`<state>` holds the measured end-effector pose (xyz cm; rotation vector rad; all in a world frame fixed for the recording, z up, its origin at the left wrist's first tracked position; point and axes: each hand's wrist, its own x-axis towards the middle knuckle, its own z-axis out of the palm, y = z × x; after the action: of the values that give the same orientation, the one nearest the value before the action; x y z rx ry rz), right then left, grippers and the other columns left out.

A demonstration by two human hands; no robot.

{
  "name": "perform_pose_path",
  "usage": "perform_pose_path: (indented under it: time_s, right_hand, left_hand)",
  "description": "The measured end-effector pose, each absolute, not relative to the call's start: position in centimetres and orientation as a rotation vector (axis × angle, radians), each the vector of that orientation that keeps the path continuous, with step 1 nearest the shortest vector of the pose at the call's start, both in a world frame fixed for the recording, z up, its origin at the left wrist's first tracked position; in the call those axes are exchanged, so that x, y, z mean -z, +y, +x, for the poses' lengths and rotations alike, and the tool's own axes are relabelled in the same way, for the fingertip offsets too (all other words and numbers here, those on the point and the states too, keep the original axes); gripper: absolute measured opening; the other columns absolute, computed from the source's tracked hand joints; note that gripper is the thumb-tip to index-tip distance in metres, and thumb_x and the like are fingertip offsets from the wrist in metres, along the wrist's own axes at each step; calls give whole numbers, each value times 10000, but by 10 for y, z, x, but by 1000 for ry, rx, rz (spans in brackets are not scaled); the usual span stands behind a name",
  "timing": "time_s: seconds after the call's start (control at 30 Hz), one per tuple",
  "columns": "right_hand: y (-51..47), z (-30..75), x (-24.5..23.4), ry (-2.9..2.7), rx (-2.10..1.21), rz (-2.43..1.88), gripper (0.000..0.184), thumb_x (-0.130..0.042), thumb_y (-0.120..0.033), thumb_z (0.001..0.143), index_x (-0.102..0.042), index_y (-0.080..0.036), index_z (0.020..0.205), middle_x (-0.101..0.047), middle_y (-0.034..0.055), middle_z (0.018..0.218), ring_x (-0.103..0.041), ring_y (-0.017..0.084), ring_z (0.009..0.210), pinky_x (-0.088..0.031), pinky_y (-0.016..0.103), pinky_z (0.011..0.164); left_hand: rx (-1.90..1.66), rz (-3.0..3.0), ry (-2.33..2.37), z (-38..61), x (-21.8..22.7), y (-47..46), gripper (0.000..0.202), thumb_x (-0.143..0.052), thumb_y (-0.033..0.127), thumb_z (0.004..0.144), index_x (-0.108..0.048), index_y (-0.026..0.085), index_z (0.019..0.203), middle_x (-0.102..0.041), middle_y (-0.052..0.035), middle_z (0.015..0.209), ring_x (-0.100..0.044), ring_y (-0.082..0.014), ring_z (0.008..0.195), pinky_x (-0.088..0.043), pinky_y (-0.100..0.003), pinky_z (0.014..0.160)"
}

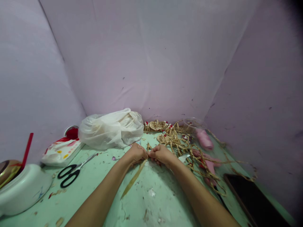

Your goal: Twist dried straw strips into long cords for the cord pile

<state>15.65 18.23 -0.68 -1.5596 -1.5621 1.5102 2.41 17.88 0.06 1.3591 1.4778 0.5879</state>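
My left hand [137, 153] and my right hand [162, 154] meet over the middle of the green tabletop [151, 208]. Both are closed in a pinch on a strip of dried plant fibre [134, 180]. One flat, tan end of the strip hangs down toward me from between the fingers; a short braided-looking bit sticks up beyond them. The fingertips hide the part being gripped. Just past my right hand lie braided straw cords [187, 153] and coiled straw pieces [158, 125] trimmed with red and white beads.
Black-handled scissors [71, 175] lie at left, near a white pot [28, 189] and a packet [62, 151]. A white plastic bag [111, 129] sits behind. At right are a pink thread spool [204, 138], a pink-handled tool [210, 165] and a phone [255, 201].
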Motion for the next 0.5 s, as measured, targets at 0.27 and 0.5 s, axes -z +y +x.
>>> perform_pose_path:
  time_s: [0.27,0.5]
  right_hand:
    - [182,154,8,-1395,-1636,-1583,166,-495,-55,592,-483,-135,448,-435,-54,327,-265,28,263,-179,163,280]
    - [184,153,17,-1282,-1655,-1518,140,-437,-43,561,-490,-133,468,-420,-52,331,-247,30,268,-160,161,283]
  left_hand:
    - [-441,1629,1649,20,-2,181,95,-485,105,515,-578,125,512,-372,47,356,-314,-70,346,-217,-198,369]
    - [-283,1913,1936,35,-16,167,133,-560,224,579,-647,130,612,-592,-64,564,-543,-168,571,-347,-229,505]
